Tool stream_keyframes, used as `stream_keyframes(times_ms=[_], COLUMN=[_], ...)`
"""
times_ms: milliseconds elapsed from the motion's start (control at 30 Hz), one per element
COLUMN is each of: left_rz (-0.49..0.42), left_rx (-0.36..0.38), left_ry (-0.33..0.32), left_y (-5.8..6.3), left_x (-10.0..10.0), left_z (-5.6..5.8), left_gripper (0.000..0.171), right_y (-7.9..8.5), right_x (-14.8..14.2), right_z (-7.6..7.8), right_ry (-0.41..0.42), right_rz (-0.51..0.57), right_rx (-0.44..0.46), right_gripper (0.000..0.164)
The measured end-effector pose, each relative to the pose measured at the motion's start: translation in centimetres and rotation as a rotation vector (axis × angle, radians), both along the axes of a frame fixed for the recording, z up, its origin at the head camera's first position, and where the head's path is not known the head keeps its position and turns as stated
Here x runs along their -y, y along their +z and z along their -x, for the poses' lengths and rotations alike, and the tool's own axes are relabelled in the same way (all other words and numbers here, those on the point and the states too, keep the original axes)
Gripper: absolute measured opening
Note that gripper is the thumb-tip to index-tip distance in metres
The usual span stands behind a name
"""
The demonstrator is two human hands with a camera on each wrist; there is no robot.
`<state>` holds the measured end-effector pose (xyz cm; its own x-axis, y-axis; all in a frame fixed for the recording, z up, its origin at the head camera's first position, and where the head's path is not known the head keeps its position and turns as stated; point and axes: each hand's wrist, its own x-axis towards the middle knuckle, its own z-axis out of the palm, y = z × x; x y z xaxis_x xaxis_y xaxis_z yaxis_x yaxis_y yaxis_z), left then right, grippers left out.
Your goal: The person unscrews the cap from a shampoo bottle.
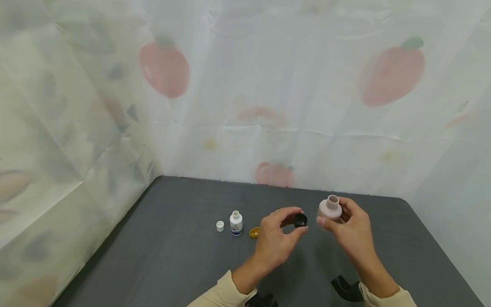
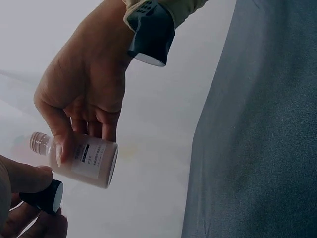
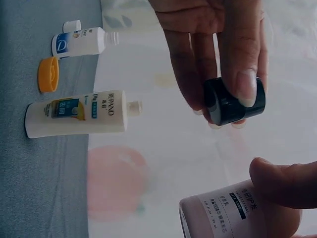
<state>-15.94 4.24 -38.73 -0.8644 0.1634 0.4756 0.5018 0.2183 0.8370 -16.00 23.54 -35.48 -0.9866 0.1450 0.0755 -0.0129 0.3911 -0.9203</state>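
Observation:
My left hand [image 1: 274,238] pinches a black screw cap [image 1: 301,220] between thumb and fingers, its hollow side showing in the head view. To its right, my right hand [image 1: 353,230] grips a pale pink bottle [image 1: 330,209], raised above the table. The bottle's threaded neck is bare, and the cap is held apart from it. Its printed label [image 2: 91,158] shows in the left wrist view. In the right wrist view the cap [image 3: 235,100] appears under my left thumb, while the bottle [image 3: 220,213] is partly cut off by the frame.
On the grey table [image 1: 172,256] stands a small white bottle [image 1: 236,224] without a cap, beside a white cap [image 1: 220,226]. A yellow cap [image 1: 254,233] lies near my left hand. A taller cream bottle [image 3: 77,115] shows in the right wrist view. A fruit-printed curtain [image 1: 291,85] hangs behind.

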Motion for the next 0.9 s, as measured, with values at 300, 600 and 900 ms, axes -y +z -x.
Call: stream_keyframes(times_ms=[300, 600, 900], left_rz=[0.020, 0.036, 0.058], left_rx=[-0.012, -0.018, -0.009], left_ry=[-0.015, -0.013, -0.008], left_y=[-0.5, -0.8, -1.0], left_x=[-0.2, -0.3, -0.3], left_z=[0.1, 0.1, 0.0], left_gripper=[0.039, 0.039, 0.038], right_y=[-0.7, -1.5, -2.1], right_x=[-0.1, -0.1, -0.2], right_z=[0.6, 1.1, 1.3], right_ry=[-0.010, -0.013, -0.018], right_rz=[-0.007, -0.010, -0.032], right_rx=[0.024, 0.024, 0.018], right_gripper=[0.066, 0.064, 0.060])
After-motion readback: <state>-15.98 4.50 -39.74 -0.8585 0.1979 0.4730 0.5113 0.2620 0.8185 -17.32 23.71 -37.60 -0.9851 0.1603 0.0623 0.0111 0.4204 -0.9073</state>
